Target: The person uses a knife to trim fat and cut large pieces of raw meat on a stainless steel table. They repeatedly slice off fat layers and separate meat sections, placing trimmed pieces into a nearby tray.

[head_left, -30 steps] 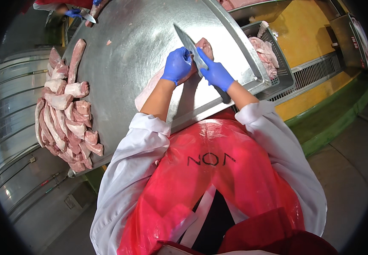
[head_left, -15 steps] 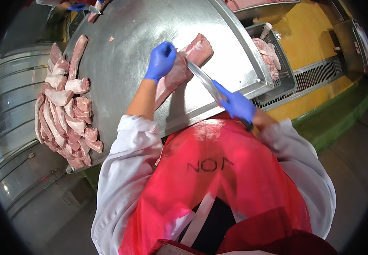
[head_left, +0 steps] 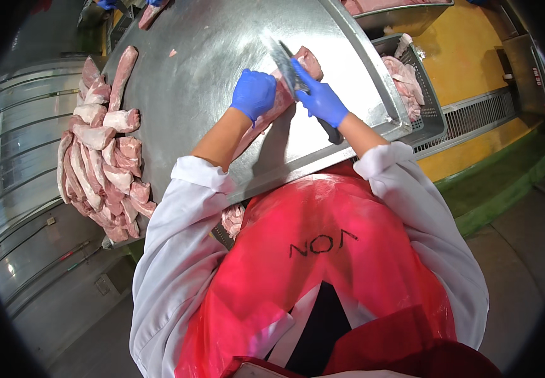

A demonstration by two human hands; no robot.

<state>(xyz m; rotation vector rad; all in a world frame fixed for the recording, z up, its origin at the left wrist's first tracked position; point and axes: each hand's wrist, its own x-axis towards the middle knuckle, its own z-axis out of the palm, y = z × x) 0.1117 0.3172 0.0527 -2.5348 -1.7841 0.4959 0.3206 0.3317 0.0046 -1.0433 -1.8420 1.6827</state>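
Note:
A long pink piece of meat (head_left: 311,63) lies diagonally on the steel worktable (head_left: 197,75). My left hand (head_left: 253,94), in a blue glove, has its fingers curled onto the meat's left side. Blue-gloved too, my right hand (head_left: 320,101) grips a large knife (head_left: 283,60), whose blade points away from me, up and to the left, over the far part of the meat. The blade partly covers the meat, and the black handle extends below my right hand.
Many meat pieces (head_left: 96,170) are heaped along the table's left. Beyond the raised right rim sit a grey perforated crate (head_left: 430,101) of pale meat and a metal tray (head_left: 398,19). A co-worker's blue-gloved hand (head_left: 107,4) shows at top left. More meat (head_left: 233,220) shows below the near edge.
My right hand and knife have moved up and leftward from half a second ago, the blade now farther along the meat. My left hand has shifted slightly right.

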